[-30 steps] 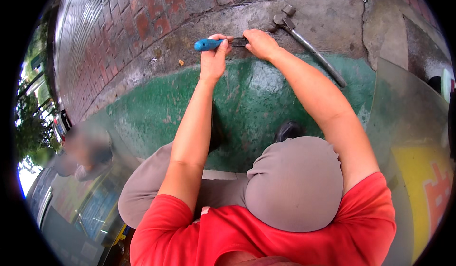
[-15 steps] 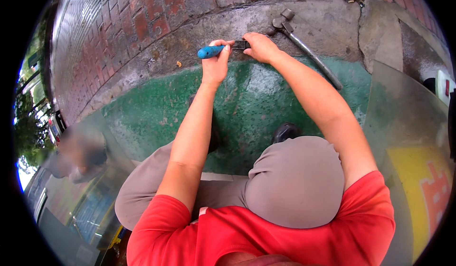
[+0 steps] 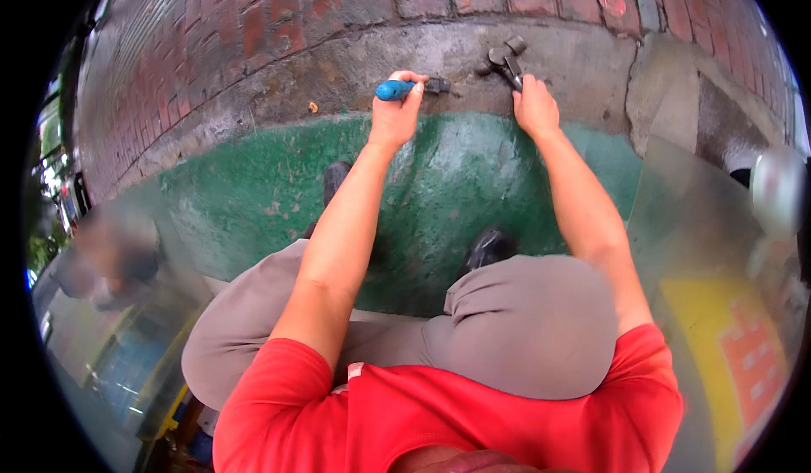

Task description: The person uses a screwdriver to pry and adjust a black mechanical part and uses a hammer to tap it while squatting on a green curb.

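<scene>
My left hand (image 3: 395,120) is closed around a tool with a blue handle (image 3: 392,91). The tool's kind is hard to tell, as my fingers hide its shaft. A small dark metal piece (image 3: 438,85) lies on the wet concrete just right of those fingers. Farther right, my right hand (image 3: 536,110) has its fingers wrapped round the shaft of a hammer, close below the steel head (image 3: 505,54). The head rests on the concrete, pointing away from me. My hand and forearm cover the rest of the hammer's handle.
Under my arms runs a green-painted strip (image 3: 270,173), bordered by a bare concrete band (image 3: 574,59) and red brick paving (image 3: 338,0). My shoe (image 3: 490,247) stands on the green. A yellow panel (image 3: 705,338) is at the right, and a blurred person (image 3: 110,249) at the far left.
My right hand has left the dark metal piece and moved right onto the hammer's shaft. My left hand still holds the blue-handled tool by the piece. The view has shifted slightly.
</scene>
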Demonstrator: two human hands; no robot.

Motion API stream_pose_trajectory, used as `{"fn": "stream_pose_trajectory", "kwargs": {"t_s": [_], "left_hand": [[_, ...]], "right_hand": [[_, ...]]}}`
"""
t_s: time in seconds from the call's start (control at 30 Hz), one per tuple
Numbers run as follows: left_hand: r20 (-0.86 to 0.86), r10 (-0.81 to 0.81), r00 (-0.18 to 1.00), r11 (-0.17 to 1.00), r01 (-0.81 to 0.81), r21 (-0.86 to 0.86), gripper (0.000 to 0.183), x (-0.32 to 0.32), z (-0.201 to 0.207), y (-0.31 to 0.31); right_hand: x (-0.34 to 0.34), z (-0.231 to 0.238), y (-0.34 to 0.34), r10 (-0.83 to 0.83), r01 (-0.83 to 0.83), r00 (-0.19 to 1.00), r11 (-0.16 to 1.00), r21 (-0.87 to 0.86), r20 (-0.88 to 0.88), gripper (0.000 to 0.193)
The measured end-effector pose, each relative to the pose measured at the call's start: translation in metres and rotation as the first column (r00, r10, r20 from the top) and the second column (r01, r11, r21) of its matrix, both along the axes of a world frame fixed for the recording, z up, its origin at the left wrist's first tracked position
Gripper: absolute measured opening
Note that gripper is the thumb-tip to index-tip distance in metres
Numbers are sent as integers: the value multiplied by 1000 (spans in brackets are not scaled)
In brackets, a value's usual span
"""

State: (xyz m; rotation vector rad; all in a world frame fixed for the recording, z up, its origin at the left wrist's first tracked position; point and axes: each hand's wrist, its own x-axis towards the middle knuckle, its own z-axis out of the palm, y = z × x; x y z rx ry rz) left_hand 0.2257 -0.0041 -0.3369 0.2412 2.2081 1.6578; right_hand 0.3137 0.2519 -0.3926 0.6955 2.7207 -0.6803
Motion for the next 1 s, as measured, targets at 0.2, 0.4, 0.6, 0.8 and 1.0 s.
{"fn": "stream_pose_trajectory", "kwargs": {"t_s": [0.2,0.4,0.6,0.8,1.0], "left_hand": [[-65,-6,998,993,-2,-119,11,4,5,-5],[-95,-16,995,983,-2,-183,12,5,28,3],[-271,-77,960,996,61,-67,28,-5,-41,-16],[-267,-30,963,994,1,-108,23,2,-4,5],[-144,-24,989,991,5,-137,17,-6,4,5]], "right_hand": [[-8,139,1,22,-68,991,930,-361,-130,34],[-22,311,-19,285,-370,927,797,-478,-244,31],[-25,362,-49,407,-605,766,718,-343,-498,28],[-48,293,-46,545,-585,810,767,-262,-214,24],[-61,373,-38,370,-538,794,797,-274,-482,21]]}}
